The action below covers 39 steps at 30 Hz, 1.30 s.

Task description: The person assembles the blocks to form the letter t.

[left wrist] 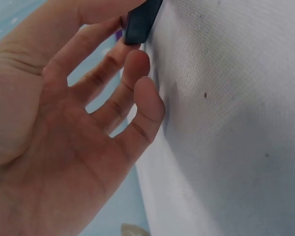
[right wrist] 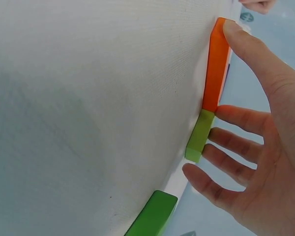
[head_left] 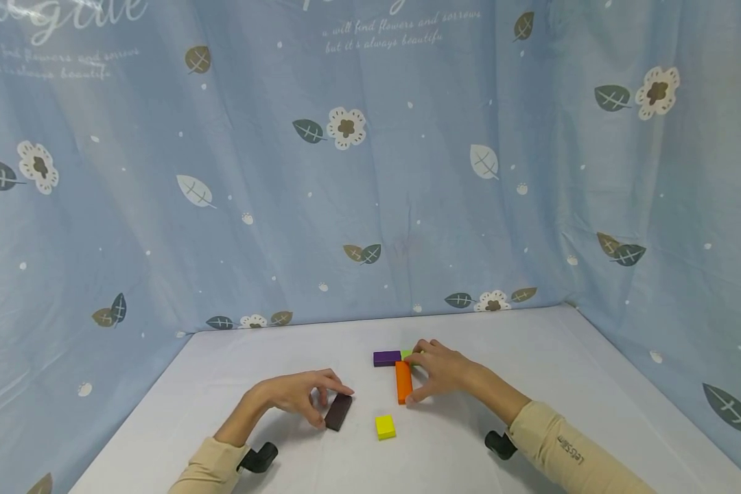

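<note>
My left hand [head_left: 296, 396] pinches a dark brown, nearly black rectangular block [head_left: 339, 412] by its two ends, thumb at the near one. In the left wrist view only an end of that dark block [left wrist: 141, 24] shows, past the thumb. With thumb and index finger at opposite ends, my right hand [head_left: 441, 370] holds an orange block [head_left: 403, 383]. At the orange block's far end lie a purple block [head_left: 386, 359] and a light green block [right wrist: 200, 135], the latter partly covered by the right fingers in the head view. A yellow block [head_left: 385, 427] lies between the hands, nearer me.
A dark green block [right wrist: 155, 214] lies beyond the little finger in the right wrist view; the right hand hides it in the head view. The blocks are on a white-covered table [head_left: 272, 350]. A blue patterned curtain [head_left: 370, 185] rises along its back and sides.
</note>
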Tool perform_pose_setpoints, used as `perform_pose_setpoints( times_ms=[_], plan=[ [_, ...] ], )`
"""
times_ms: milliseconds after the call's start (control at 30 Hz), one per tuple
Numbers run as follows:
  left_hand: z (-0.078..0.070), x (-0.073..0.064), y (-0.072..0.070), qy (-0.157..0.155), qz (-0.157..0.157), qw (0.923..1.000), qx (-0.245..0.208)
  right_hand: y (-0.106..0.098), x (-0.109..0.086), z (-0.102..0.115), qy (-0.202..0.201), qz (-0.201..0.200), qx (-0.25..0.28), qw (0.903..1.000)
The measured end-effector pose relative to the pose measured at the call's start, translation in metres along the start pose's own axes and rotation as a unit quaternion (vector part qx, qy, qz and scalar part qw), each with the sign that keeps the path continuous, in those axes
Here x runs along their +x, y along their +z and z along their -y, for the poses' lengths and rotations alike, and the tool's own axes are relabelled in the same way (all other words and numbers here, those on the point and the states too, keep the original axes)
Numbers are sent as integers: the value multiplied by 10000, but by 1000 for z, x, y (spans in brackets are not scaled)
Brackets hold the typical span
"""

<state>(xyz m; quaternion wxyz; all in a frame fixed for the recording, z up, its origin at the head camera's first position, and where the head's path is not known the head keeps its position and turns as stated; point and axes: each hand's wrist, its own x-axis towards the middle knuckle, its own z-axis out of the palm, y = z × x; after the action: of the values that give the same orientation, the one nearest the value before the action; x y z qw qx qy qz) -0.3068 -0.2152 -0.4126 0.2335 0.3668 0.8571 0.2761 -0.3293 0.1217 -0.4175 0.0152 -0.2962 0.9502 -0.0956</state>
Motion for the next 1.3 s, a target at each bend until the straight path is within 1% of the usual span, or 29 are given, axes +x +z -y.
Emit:
perform_pose_setpoints(
  times_ms=[267,467,633,733,1033,1167,1300],
  plan=[
    [0,1,-1,32,-99,9998,168,0,0,-1,9,-29,-18,10000],
    [0,3,-1,188,-135,9995,207,0,0,0,-16,-27,-15,10000],
    [1,5,1,266,-212,9991,260,-1,0,0,-45,-32,-5,10000],
    [2,7,2,261,-267,9989,267,-1,0,0,-40,-6,20,10000],
    [-2,12,0,334,-513,9966,544,-1,-1,2,19,4,-12,10000],
    [-4,15,0,327,-646,9957,578,-1,-1,1,19,-11,15,10000],
    [-3,19,0,387,-810,9944,549,1,-1,1,-12,-23,61,10000]
  ],
)
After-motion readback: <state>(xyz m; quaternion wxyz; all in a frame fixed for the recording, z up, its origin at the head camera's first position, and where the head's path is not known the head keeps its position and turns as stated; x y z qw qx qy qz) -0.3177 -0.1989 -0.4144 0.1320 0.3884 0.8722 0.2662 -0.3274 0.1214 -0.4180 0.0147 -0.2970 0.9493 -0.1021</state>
